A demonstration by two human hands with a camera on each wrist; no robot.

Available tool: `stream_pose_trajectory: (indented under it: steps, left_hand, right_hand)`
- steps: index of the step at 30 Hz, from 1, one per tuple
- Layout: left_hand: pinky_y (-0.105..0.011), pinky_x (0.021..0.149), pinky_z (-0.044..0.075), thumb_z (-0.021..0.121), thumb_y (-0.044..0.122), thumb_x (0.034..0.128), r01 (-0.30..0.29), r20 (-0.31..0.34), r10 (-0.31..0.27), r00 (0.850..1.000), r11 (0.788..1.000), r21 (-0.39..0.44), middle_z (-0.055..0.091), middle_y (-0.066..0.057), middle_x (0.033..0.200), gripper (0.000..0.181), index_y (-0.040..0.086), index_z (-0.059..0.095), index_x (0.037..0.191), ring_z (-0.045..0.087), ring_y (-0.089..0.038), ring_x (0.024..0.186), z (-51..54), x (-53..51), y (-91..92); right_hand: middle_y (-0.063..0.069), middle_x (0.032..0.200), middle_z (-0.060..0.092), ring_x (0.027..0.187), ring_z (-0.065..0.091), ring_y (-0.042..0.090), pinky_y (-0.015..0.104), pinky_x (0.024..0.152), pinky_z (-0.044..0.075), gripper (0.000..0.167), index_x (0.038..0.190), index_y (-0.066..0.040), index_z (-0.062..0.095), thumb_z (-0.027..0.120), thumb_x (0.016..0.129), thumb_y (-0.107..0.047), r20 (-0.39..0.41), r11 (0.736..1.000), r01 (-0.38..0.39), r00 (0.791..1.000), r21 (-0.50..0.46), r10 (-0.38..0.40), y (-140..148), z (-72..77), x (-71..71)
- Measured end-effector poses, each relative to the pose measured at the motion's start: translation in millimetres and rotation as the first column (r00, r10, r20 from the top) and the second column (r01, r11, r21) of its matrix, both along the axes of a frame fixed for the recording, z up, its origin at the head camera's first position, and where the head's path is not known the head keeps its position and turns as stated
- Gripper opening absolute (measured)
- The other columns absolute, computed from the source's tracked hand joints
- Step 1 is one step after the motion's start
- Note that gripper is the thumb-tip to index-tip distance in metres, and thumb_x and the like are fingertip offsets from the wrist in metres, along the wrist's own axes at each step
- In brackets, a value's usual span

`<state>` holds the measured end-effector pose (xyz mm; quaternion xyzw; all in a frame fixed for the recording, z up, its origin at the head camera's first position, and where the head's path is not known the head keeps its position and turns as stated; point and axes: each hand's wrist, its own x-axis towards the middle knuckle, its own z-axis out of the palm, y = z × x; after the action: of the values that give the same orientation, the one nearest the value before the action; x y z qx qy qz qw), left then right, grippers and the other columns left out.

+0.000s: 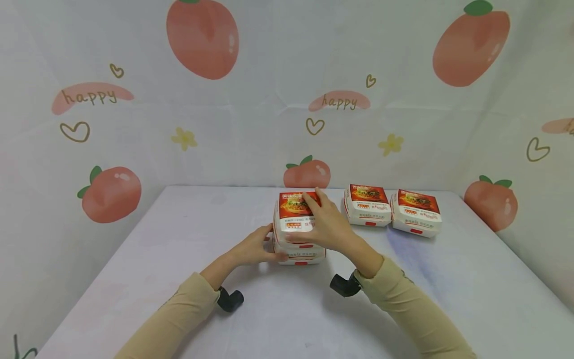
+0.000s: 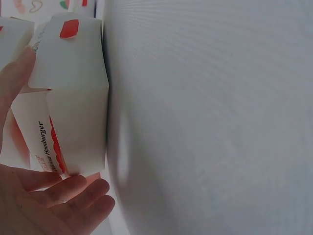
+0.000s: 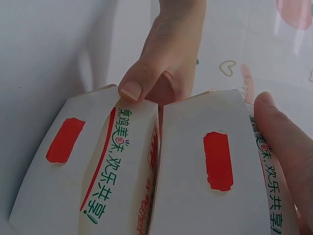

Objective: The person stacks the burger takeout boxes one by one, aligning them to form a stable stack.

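Stacking looks to be the step in hand: here's the right hand [image 1: 331,227], spread wide, gripping the upper box [image 1: 290,205] with its thumb on the front, right over the lower box [image 1: 302,255]. Below that grip, the left hand [image 1: 253,248] is half-curled round the lower box, thumb in front, fingers at the side. Next seems to call for squaring edges, then gentle release. To the grip's right sit a third box [image 1: 367,207] and a fourth box [image 1: 416,214].
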<state>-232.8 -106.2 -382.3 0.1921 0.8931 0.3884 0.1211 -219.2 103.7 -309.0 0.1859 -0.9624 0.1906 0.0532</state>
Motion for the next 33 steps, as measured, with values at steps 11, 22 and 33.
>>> stream_pose_trajectory:
  steps: [11,22,33]
  left_hand:
    - [-0.049,0.104,0.041,0.077,0.033,0.0749,0.023,-0.022,-0.022,1.000,1.000,0.022,0.047,-0.009,0.139,0.083,0.012,0.034,0.143,0.043,-0.030,0.130,3.6,2.1,0.5]
    - [-0.049,0.104,0.041,0.077,0.032,0.0746,0.025,-0.049,-0.024,0.999,1.000,0.018,0.045,-0.010,0.141,0.086,0.011,0.032,0.144,0.042,-0.031,0.130,3.3,0.9,-1.3]
    - [-0.056,0.104,0.038,0.076,0.043,0.0728,-0.086,-0.075,0.083,0.994,0.995,-0.047,0.025,-0.020,0.151,0.106,0.004,0.014,0.149,0.038,-0.038,0.132,20.8,6.1,-8.3]
  right_hand:
    - [0.017,0.154,0.018,0.133,0.035,0.038,0.054,0.093,0.047,0.102,0.148,-0.014,0.025,0.067,0.070,-0.066,0.028,1.000,0.021,0.999,0.016,-0.021,-5,0.2,-1.1]
    - [0.018,0.156,0.012,0.138,0.029,0.037,0.053,0.095,0.046,0.100,0.149,-0.018,0.024,0.067,0.072,-0.064,0.070,0.999,0.025,0.997,0.025,-0.026,-6,1.1,-0.9]
    - [0.021,0.155,0.010,0.138,0.028,0.039,0.055,0.101,0.042,0.099,0.148,-0.017,0.026,0.068,0.072,-0.063,0.047,1.000,0.011,0.999,0.012,-0.012,-4,0.5,0.0]
